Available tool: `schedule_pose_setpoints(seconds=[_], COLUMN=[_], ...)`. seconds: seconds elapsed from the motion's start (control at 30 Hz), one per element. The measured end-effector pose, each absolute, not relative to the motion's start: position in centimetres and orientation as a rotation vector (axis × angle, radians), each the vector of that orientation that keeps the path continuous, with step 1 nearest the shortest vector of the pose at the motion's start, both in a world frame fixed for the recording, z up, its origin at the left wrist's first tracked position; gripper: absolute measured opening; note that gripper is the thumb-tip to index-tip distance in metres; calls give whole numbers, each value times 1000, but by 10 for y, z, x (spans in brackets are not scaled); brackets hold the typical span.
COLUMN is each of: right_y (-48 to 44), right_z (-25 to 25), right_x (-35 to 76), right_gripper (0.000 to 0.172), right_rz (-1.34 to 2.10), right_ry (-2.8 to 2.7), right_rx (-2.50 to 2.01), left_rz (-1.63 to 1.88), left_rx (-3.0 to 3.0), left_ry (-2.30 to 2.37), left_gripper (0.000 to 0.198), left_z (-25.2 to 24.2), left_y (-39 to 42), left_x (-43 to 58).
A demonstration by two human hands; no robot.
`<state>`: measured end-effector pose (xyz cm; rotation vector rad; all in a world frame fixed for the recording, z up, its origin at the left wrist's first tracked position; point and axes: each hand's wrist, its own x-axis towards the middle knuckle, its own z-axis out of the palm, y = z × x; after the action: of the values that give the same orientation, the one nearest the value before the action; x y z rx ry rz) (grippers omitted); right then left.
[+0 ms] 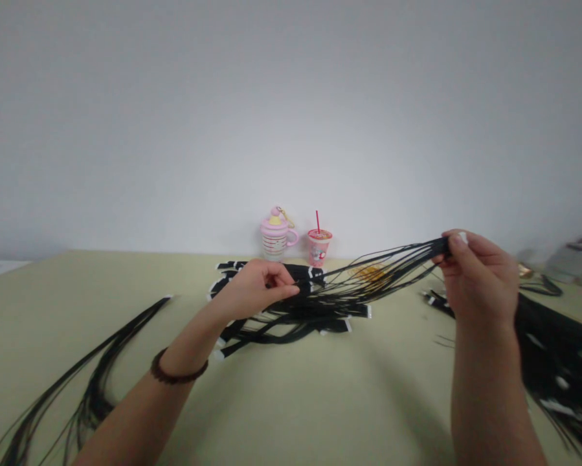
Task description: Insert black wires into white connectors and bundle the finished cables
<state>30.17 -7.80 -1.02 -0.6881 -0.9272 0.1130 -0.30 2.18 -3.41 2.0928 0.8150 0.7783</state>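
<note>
Black hair extensions (368,285) stretch between the two hands just in front of the pink striped mug (274,238), a loose bundle of fine strands pulled taut. The left hand (254,290), with a dark bead bracelet (179,367) on its wrist, has its fingers closed on the bundle's black taped band (303,275), and the right hand (480,278) pinches the far ends together between thumb and forefinger. Below the bundle, more taped, white-tipped extensions (291,327) lie piled on the pale green table (320,414) in front of the mug. Loose strands (94,395) lie well left of the mug, a thick black heap (557,356) well right of it, and a pink drink cup with a red straw (319,249) stands just beside it.
</note>
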Motion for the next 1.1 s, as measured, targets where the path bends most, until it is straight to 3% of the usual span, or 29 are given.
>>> schedule_pose_setpoints(seconds=[0.2,0.7,1.1], right_y=[-77,-71,-69], right_z=[-8,-6,-7], right_x=[323,322,329], right_gripper=[3,9,8], right_rz=[165,265,217], right_ry=[-780,-626,-614], right_rx=[-640,-705,-742], left_rz=[767,679,533], left_rx=[2102,1908,1733], left_ry=[783,782,573], left_gripper=[22,13,33], left_z=[-32,-16,-24], left_y=[25,0,-1], left_x=[-8,-9,-16])
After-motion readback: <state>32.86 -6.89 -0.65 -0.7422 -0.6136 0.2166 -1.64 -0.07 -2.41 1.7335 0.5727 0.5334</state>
